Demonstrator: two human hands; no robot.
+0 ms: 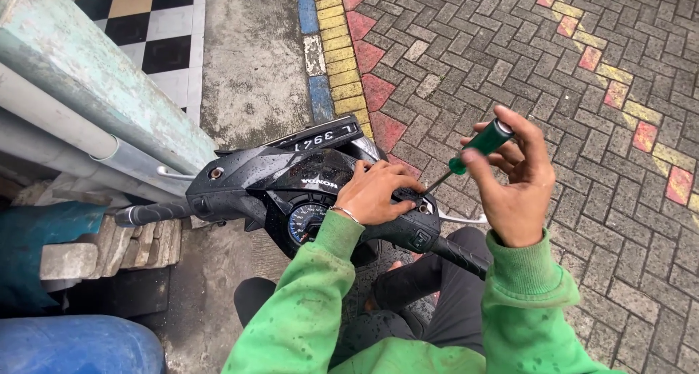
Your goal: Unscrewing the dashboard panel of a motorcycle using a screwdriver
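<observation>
The right hand (518,177) is closed round the green handle of a screwdriver (473,150), its shaft angled down to a screw on the right side of the black scooter handlebar cover (291,174), while the left hand (375,192) lies curled on that cover beside the tip, gripping nothing. To my eye, the blade should sit square in the head and be pressed firmly, as the wet plastic looks slippery. The brake lever (462,217), right grip (462,254) and speedometer (306,221) crowd close; pipes (65,126) run along the left wall.
</observation>
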